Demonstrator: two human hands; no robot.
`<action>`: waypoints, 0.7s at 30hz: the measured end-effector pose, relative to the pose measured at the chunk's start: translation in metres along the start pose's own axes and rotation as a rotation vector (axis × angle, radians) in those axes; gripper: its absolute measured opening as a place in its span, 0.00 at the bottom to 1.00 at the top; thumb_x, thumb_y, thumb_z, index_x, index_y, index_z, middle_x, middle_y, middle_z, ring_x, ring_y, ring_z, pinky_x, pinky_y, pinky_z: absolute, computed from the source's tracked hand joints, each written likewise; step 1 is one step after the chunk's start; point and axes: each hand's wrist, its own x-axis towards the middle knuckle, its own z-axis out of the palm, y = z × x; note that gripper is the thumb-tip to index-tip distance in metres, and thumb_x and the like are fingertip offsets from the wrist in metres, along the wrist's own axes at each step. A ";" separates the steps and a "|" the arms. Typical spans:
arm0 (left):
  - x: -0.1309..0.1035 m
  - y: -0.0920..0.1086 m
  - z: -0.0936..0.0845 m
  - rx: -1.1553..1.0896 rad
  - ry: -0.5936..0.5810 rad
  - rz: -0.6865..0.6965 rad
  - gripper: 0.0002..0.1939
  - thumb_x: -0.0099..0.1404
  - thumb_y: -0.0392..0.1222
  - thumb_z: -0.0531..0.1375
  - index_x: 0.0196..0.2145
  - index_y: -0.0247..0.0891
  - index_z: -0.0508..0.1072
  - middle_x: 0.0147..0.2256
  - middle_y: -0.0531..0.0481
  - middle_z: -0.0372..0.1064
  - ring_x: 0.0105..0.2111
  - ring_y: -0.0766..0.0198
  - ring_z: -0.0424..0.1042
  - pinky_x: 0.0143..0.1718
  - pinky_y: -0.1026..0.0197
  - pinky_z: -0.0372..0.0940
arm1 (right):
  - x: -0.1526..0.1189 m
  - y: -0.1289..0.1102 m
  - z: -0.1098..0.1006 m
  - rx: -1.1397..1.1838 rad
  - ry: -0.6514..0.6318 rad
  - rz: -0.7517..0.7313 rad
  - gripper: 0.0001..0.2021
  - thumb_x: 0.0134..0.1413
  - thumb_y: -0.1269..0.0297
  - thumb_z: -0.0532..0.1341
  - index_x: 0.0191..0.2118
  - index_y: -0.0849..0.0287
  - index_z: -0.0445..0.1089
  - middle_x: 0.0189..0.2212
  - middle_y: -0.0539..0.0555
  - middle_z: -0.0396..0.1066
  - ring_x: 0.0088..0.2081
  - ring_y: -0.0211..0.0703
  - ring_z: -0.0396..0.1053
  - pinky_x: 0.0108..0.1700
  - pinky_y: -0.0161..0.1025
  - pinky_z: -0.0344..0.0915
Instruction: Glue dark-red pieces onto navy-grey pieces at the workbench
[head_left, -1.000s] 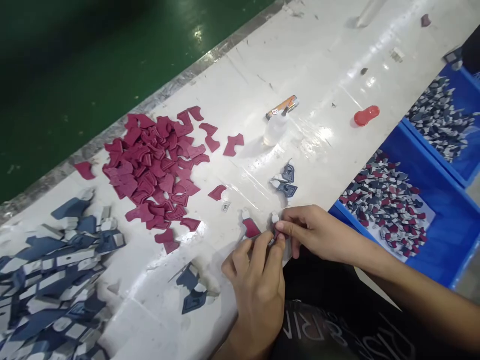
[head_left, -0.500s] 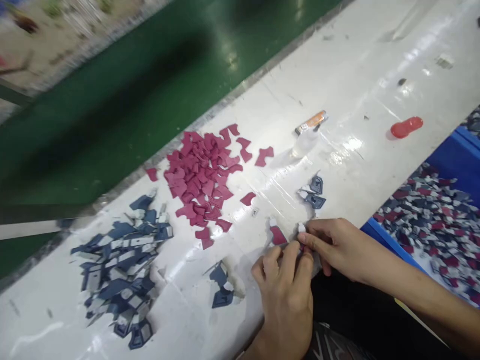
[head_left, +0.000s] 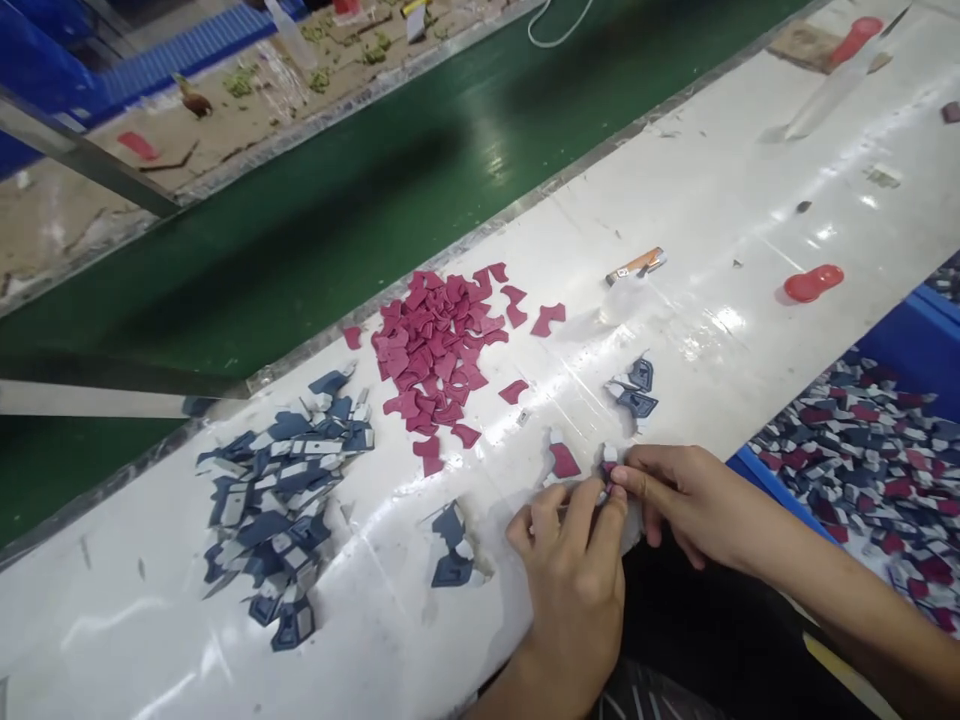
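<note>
At the near table edge, my right hand (head_left: 686, 500) pinches a small maroon-and-white piece (head_left: 609, 458) between thumb and forefinger. My left hand (head_left: 574, 575) has its fingers curled against the same piece, hiding most of it. Just beyond my left fingers lies another maroon-and-white piece (head_left: 564, 460). Two dark blue-and-white parts (head_left: 636, 388) lie beyond my right hand, and a similar pair (head_left: 451, 548) rests left of my left hand. Farther off are a heap of flat maroon pieces (head_left: 431, 345) and a heap of blue-and-white parts (head_left: 281, 510).
A blue crate (head_left: 780, 490) full of mixed pieces stands at the right below the table edge. On the white table (head_left: 720, 190) lie an orange-labelled small packet (head_left: 636, 266), a clear bottle (head_left: 619, 300) and a red object (head_left: 814, 283). A green strip (head_left: 315, 230) runs behind.
The camera view has tilted up, showing more of the far side. Both hands stay together at the table edge, and my right fingers have shifted slightly on the small piece.
</note>
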 end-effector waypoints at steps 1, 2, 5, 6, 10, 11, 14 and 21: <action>0.000 0.000 0.001 0.000 0.016 0.005 0.10 0.74 0.32 0.65 0.47 0.47 0.82 0.45 0.56 0.84 0.48 0.57 0.74 0.50 0.47 0.55 | 0.000 0.001 0.001 -0.008 0.009 0.008 0.26 0.73 0.36 0.57 0.36 0.56 0.67 0.22 0.49 0.75 0.12 0.34 0.61 0.15 0.30 0.53; 0.000 0.001 0.002 0.002 0.025 0.008 0.10 0.73 0.32 0.65 0.47 0.46 0.82 0.45 0.56 0.84 0.47 0.57 0.74 0.50 0.47 0.55 | -0.001 0.001 0.001 -0.014 0.005 0.025 0.25 0.73 0.37 0.56 0.36 0.55 0.67 0.21 0.48 0.75 0.12 0.34 0.60 0.15 0.31 0.52; 0.001 0.001 0.002 -0.002 0.012 -0.010 0.10 0.73 0.31 0.66 0.45 0.46 0.81 0.44 0.56 0.84 0.46 0.57 0.73 0.50 0.47 0.54 | -0.007 -0.006 0.001 -0.104 0.014 0.008 0.23 0.75 0.41 0.56 0.34 0.55 0.67 0.20 0.49 0.74 0.15 0.38 0.64 0.19 0.34 0.55; 0.001 0.001 0.001 -0.008 0.001 -0.020 0.09 0.73 0.31 0.65 0.43 0.46 0.80 0.44 0.57 0.84 0.46 0.57 0.73 0.50 0.47 0.54 | -0.010 -0.010 0.001 -0.176 0.052 -0.028 0.23 0.76 0.43 0.55 0.32 0.55 0.66 0.20 0.50 0.73 0.18 0.40 0.66 0.21 0.35 0.56; 0.003 0.002 -0.001 0.003 0.002 -0.048 0.11 0.74 0.28 0.62 0.40 0.44 0.78 0.46 0.56 0.84 0.49 0.53 0.71 0.51 0.45 0.52 | -0.009 -0.044 0.002 -0.504 0.346 -0.300 0.19 0.78 0.53 0.56 0.33 0.56 0.69 0.26 0.52 0.74 0.26 0.43 0.69 0.29 0.39 0.57; 0.004 0.002 0.000 0.021 0.013 -0.052 0.12 0.73 0.27 0.61 0.40 0.44 0.78 0.47 0.55 0.83 0.49 0.52 0.71 0.50 0.45 0.52 | -0.002 -0.055 0.003 -0.589 0.412 -0.410 0.16 0.78 0.57 0.57 0.37 0.56 0.72 0.30 0.53 0.76 0.29 0.44 0.70 0.30 0.40 0.58; 0.007 0.001 0.003 0.082 0.068 -0.078 0.13 0.72 0.26 0.61 0.39 0.44 0.79 0.49 0.50 0.81 0.50 0.51 0.68 0.48 0.45 0.52 | 0.036 -0.080 0.006 -0.916 0.442 -0.764 0.12 0.73 0.76 0.59 0.51 0.57 0.78 0.47 0.58 0.78 0.46 0.52 0.71 0.40 0.43 0.60; 0.011 -0.006 0.002 0.160 0.107 -0.146 0.11 0.73 0.31 0.65 0.33 0.45 0.80 0.47 0.47 0.76 0.49 0.51 0.64 0.48 0.46 0.50 | 0.073 -0.082 0.004 -1.290 0.419 -0.940 0.10 0.72 0.76 0.61 0.48 0.62 0.81 0.49 0.63 0.76 0.51 0.59 0.63 0.48 0.50 0.56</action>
